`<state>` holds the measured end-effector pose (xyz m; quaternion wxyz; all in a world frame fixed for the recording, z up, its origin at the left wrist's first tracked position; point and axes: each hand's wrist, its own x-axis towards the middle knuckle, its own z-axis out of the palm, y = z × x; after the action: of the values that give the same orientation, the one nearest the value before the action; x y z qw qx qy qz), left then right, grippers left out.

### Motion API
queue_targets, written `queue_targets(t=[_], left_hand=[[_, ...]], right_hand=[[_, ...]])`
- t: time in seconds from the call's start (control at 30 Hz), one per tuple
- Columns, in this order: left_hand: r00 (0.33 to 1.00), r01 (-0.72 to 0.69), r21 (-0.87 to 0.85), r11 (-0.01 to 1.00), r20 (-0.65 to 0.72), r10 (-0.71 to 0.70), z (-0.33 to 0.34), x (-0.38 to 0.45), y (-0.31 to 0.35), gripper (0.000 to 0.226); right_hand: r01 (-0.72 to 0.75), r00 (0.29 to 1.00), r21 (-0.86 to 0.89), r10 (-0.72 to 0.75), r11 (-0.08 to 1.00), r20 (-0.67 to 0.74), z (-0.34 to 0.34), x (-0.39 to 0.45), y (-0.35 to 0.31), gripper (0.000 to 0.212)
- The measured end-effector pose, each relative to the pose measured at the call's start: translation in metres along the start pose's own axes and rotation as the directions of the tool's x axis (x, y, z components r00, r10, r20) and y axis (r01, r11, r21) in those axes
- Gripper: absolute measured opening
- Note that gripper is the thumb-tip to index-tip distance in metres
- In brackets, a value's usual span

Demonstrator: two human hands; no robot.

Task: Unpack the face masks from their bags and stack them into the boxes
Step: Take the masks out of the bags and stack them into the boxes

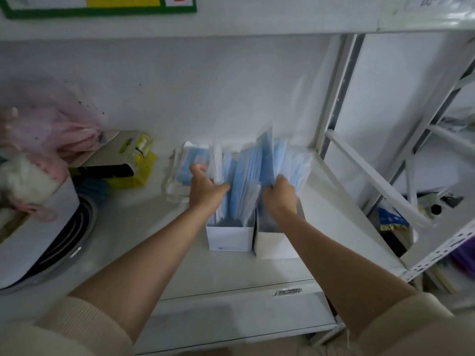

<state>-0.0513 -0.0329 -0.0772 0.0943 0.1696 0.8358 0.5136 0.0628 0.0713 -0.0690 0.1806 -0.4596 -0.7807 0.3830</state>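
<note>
Both hands are in among the masks: pale blue face masks (245, 176) in clear, shiny bags, standing on edge and fanning up out of two white boxes at the back of the shelf. The left hand (205, 187) has its thumb up and its fingers curled into the packs over the left box (229, 237), gripping a bundle there. The right hand (280, 194) curls around the bagged masks above the right box (277, 244), with one bag (267, 150) sticking up taller than the rest. The left box is packed, blue edges and white ear loops showing above its rim; the right box sits touching it, and its inside is mostly hidden by the wrist. Just left of the boxes, a loose pile of masks (180, 170) lies flat against the wall, white loops spilling out. All of this rests on a white shelf (159, 227) of a metal rack, its upright post (334, 98) just to the right. Further left there is a yellow packet (138, 160), a pink plastic bag (59, 129), and a white container with a round metal rim (64, 242) beneath it. A green-framed board (102, 9) hangs above. Cream sleeves (84, 327) are pushed up both forearms.
</note>
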Motion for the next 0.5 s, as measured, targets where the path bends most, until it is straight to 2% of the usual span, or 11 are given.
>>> queue_targets(t=[0.1,0.2,0.3,0.33,0.4,0.47,0.5], left_hand=[[0.998,0.012,0.046,0.999,0.061,-0.014,0.004,0.002,-0.002,0.055],[0.995,0.008,0.09,0.996,0.099,-0.017,0.007,0.005,-0.003,0.052],[0.993,-0.005,0.112,0.994,0.12,-0.008,0.007,0.008,-0.005,0.048],[0.993,-0.008,0.124,0.992,0.118,-0.006,0.006,0.009,-0.006,0.047],[0.995,-0.006,0.145,0.989,0.103,-0.009,0.007,0.011,-0.008,0.047],[0.996,-0.004,0.16,0.987,0.093,-0.011,0.008,0.012,-0.008,0.046],[0.995,-0.008,0.169,0.986,0.096,-0.008,0.008,0.013,-0.008,0.046]], right_hand=[[0.065,0.984,-0.055,-0.073,0.996,-0.162,-0.008,0.003,-0.002,0.007],[0.137,0.956,-0.18,-0.177,0.974,-0.234,-0.008,0.001,-0.005,0.006],[0.166,0.933,-0.148,-0.204,0.975,-0.296,-0.002,0.001,-0.002,0.008],[0.136,0.952,-0.142,-0.169,0.98,-0.255,0.001,0.002,0.001,0.012],[0.04,0.998,-0.203,-0.049,0.978,-0.04,0.005,0.003,0.006,0.017],[0.017,0.989,-0.306,0.03,0.952,0.145,0.007,0.005,0.009,0.02],[0.027,0.985,-0.325,0.029,0.945,0.167,0.007,0.006,0.009,0.018]])
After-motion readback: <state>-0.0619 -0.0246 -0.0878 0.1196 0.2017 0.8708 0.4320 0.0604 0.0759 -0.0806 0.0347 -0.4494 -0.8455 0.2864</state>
